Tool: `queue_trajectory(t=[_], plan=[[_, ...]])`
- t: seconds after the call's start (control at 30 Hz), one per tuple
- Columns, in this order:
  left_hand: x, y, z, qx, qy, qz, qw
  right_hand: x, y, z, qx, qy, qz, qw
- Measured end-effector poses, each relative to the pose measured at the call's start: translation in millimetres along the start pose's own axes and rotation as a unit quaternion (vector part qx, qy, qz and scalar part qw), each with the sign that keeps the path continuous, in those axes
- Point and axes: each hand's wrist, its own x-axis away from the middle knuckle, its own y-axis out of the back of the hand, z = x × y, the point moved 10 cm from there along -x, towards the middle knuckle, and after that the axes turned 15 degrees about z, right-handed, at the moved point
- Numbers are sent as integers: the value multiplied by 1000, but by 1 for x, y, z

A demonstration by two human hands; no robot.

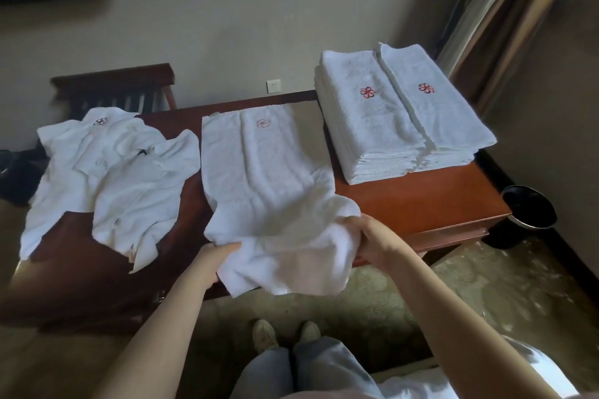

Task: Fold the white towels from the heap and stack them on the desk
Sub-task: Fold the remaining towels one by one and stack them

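A white towel (265, 178) with a red flower emblem lies lengthwise down the middle of the dark wooden desk (415, 204), folded into a long strip. Its near end is lifted off the front edge. My left hand (214, 257) grips that end at the lower left corner. My right hand (372, 241) grips it at the right side, fingers tucked under the cloth. A heap of loose white towels (107, 172) sprawls over the desk's left part. Two stacks of folded towels (398, 113) stand side by side at the right back.
A wooden luggage rack (120, 87) stands behind the heap against the wall. A black bin (525, 210) sits on the floor right of the desk. Curtains (505, 16) hang at the far right. My legs and shoes (285, 334) are below the desk's front edge.
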Motion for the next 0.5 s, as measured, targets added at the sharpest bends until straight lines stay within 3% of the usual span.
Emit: queue_trajectory(t=[0.1, 0.2, 0.27, 0.33, 0.4, 0.5], plan=[[15, -22, 12, 42, 8, 65, 997, -6, -39, 29, -50, 65, 108, 991], [29, -24, 25, 53, 28, 89, 994, -5, -54, 50, -27, 91, 129, 987], [30, -23, 33, 37, 27, 112, 993, -3, -47, 59, 21, 107, 82, 991], [30, -16, 38, 37, 14, 81, 996, 2, -34, 58, 60, 108, 21, 992], [27, 0, 39, 58, -6, 5, 998, 9, -18, 45, 108, 74, -50, 990], [32, -3, 44, 1, 18, 25, 1000, 20, 11, 7, 134, -2, -141, 981]])
